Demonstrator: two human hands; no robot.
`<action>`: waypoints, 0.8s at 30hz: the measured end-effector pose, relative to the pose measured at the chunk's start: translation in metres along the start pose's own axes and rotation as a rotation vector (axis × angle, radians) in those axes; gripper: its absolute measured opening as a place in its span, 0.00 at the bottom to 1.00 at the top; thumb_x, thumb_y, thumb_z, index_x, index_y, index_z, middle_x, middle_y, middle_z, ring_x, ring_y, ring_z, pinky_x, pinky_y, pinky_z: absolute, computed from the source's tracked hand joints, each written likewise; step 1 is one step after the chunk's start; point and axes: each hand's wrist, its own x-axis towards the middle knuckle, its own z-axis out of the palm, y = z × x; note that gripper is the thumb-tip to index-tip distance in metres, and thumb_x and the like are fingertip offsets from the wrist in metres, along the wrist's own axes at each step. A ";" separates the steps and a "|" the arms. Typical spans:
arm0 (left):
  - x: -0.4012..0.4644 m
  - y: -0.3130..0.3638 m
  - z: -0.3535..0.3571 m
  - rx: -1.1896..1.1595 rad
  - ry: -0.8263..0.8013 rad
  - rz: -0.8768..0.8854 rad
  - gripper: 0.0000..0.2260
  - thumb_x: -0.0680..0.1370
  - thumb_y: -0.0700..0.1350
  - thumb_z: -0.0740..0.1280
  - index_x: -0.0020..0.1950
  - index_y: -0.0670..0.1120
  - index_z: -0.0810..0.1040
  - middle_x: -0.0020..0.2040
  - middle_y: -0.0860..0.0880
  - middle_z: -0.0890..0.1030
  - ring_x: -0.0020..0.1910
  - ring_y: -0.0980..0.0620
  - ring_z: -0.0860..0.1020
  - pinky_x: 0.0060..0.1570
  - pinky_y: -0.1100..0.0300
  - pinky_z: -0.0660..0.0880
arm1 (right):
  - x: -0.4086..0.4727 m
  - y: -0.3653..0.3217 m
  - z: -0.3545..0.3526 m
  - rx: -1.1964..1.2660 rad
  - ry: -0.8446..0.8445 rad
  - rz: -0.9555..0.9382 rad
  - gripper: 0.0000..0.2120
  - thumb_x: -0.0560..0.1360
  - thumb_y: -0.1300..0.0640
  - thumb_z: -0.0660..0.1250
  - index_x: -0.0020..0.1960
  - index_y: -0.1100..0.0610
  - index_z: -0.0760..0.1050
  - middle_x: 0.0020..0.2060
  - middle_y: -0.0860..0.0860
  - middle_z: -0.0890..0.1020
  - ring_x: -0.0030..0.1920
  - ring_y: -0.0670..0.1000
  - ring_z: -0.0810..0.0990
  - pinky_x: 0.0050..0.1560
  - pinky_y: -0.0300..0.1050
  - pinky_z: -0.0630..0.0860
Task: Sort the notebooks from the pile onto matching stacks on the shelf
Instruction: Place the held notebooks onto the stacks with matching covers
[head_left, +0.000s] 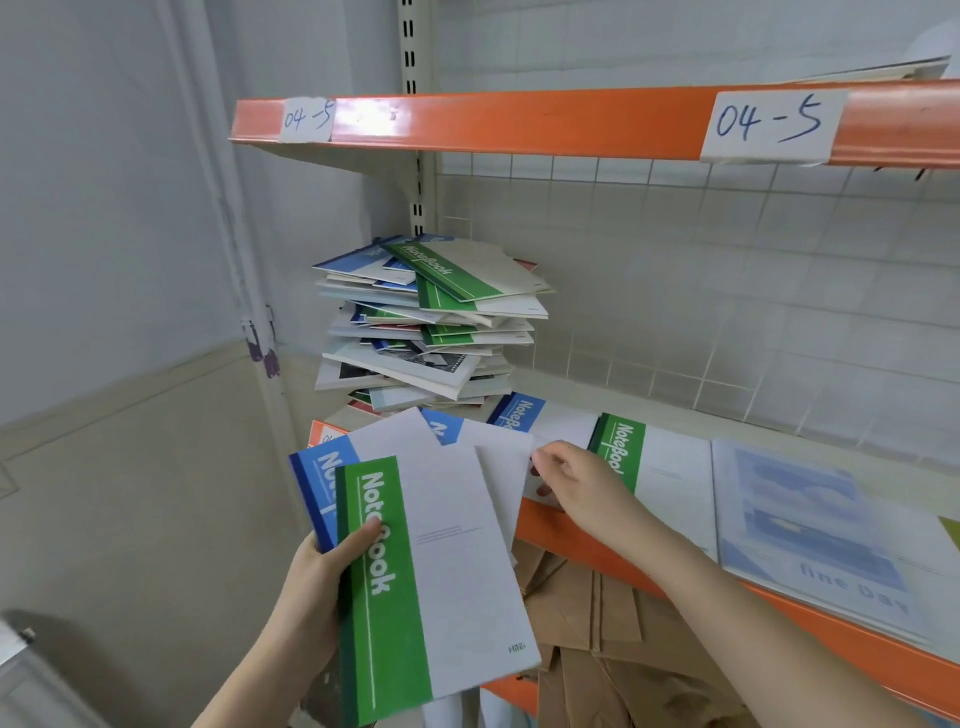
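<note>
My left hand (322, 571) grips a fan of notebooks in front of the shelf: a green-spined notebook (441, 582) on top, a blue-spined one (322, 478) behind it. My right hand (576, 488) pinches the edge of another blue-spined notebook (493, 457) in that fan. A tall untidy pile of notebooks (426, 322) stands at the shelf's left end. On the shelf lie a blue notebook stack (535, 415), a green notebook stack (654, 467) and a pale blue "fine Day" stack (810, 530).
The orange shelf edge (857, 654) runs diagonally below my right arm. An upper orange shelf (519, 119) carries "04-5" labels. Brown paper bags (613, 634) lie below the shelf. A grey wall stands to the left.
</note>
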 end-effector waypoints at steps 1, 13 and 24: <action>0.000 -0.002 0.005 0.003 -0.007 0.010 0.10 0.73 0.40 0.69 0.54 0.42 0.75 0.44 0.40 0.85 0.34 0.42 0.83 0.33 0.52 0.80 | -0.005 -0.003 -0.002 0.091 -0.017 0.054 0.14 0.80 0.44 0.55 0.60 0.51 0.71 0.50 0.45 0.78 0.45 0.47 0.81 0.50 0.49 0.80; -0.010 -0.027 0.067 -0.027 -0.092 -0.011 0.10 0.80 0.49 0.61 0.56 0.45 0.76 0.46 0.43 0.85 0.42 0.43 0.84 0.45 0.48 0.78 | -0.057 0.005 -0.023 0.413 -0.042 0.265 0.41 0.74 0.55 0.71 0.76 0.48 0.47 0.55 0.45 0.80 0.52 0.46 0.81 0.50 0.42 0.78; 0.004 -0.016 0.138 -0.022 -0.040 0.113 0.06 0.82 0.49 0.60 0.53 0.48 0.74 0.46 0.47 0.83 0.44 0.45 0.82 0.44 0.49 0.78 | -0.079 0.023 -0.061 0.393 0.016 0.434 0.24 0.77 0.48 0.64 0.69 0.54 0.62 0.49 0.44 0.78 0.46 0.43 0.79 0.44 0.39 0.77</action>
